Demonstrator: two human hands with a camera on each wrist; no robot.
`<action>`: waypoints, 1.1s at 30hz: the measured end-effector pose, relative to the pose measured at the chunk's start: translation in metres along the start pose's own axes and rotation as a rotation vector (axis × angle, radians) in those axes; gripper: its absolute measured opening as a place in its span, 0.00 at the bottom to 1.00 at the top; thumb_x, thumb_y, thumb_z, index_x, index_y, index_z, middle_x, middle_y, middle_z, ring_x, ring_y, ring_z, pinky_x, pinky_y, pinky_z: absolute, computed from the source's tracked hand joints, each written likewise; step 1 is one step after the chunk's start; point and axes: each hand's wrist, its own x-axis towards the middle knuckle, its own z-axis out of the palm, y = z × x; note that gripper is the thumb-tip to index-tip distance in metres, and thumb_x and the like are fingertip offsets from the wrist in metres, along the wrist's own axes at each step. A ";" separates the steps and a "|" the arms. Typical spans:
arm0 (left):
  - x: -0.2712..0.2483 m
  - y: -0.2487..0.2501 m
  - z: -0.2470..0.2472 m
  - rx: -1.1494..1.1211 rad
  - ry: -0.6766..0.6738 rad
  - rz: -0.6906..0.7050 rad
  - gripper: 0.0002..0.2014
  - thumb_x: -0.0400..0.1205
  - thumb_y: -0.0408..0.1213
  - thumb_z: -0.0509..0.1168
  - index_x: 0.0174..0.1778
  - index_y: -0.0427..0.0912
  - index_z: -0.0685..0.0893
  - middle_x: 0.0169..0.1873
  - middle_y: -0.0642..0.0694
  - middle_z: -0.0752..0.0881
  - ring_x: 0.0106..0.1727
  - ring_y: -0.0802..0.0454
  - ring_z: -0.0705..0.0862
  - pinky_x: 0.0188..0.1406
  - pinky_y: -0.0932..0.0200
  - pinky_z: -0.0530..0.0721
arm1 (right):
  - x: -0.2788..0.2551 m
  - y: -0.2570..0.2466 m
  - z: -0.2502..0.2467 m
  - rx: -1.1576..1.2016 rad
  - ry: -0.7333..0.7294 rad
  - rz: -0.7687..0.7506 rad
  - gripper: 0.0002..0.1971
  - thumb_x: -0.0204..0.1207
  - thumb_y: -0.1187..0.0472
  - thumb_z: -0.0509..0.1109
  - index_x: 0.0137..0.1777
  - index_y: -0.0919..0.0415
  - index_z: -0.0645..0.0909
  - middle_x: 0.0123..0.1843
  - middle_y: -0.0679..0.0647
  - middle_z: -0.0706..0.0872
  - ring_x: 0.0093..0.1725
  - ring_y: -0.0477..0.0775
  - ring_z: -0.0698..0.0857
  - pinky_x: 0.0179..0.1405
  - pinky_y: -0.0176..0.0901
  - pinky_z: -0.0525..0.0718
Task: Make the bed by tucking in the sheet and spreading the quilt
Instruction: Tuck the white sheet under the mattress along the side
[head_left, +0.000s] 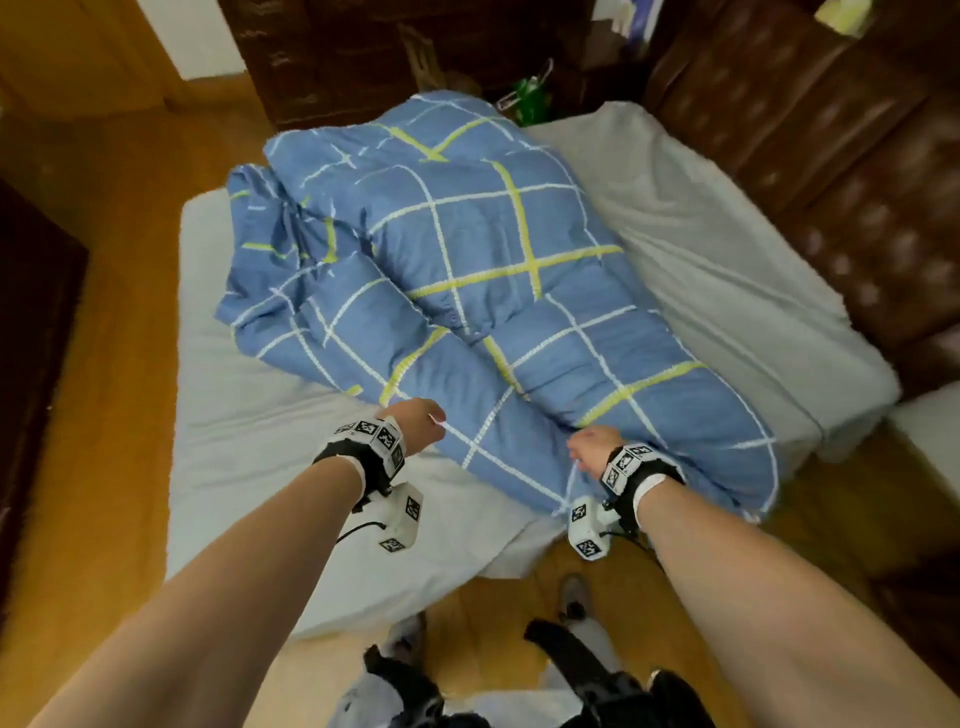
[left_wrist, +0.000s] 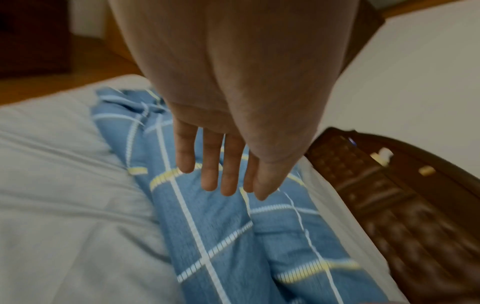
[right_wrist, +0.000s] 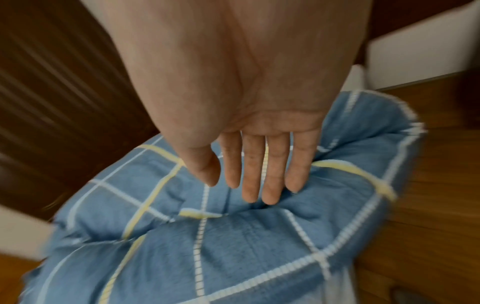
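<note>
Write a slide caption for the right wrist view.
Right hand, fingers straight, reaches onto the bunched blue checked quilt.

The bed (head_left: 218, 467) stands on a wooden floor (head_left: 119, 364), its far right side against a dark brown tufted headboard (head_left: 831, 171). A pale grey sheet (head_left: 727, 270) covers the mattress, creased at the near left and hanging loose over the near edge. A blue quilt (head_left: 467, 270) with white and yellow checks lies bunched along the middle, its near right end drooping over the bed's edge.
</note>
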 end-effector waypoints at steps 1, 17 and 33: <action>0.009 0.002 0.003 0.027 -0.050 0.050 0.18 0.81 0.43 0.64 0.68 0.49 0.80 0.66 0.46 0.83 0.66 0.45 0.81 0.68 0.56 0.77 | -0.016 0.009 0.005 0.026 -0.002 0.042 0.13 0.81 0.61 0.63 0.34 0.51 0.75 0.46 0.57 0.81 0.42 0.56 0.82 0.43 0.41 0.82; 0.151 -0.083 0.304 0.334 -0.420 0.166 0.30 0.77 0.53 0.67 0.74 0.48 0.69 0.73 0.41 0.71 0.72 0.40 0.74 0.69 0.43 0.75 | 0.129 0.173 0.258 0.471 -0.008 0.492 0.30 0.81 0.35 0.54 0.69 0.58 0.75 0.61 0.51 0.80 0.62 0.61 0.82 0.67 0.61 0.79; 0.155 -0.089 0.378 0.624 -0.546 0.543 0.15 0.87 0.47 0.51 0.58 0.47 0.81 0.59 0.48 0.76 0.61 0.45 0.80 0.52 0.53 0.77 | 0.112 0.246 0.296 0.347 0.426 0.352 0.22 0.85 0.39 0.50 0.51 0.52 0.80 0.42 0.56 0.86 0.40 0.61 0.83 0.44 0.55 0.85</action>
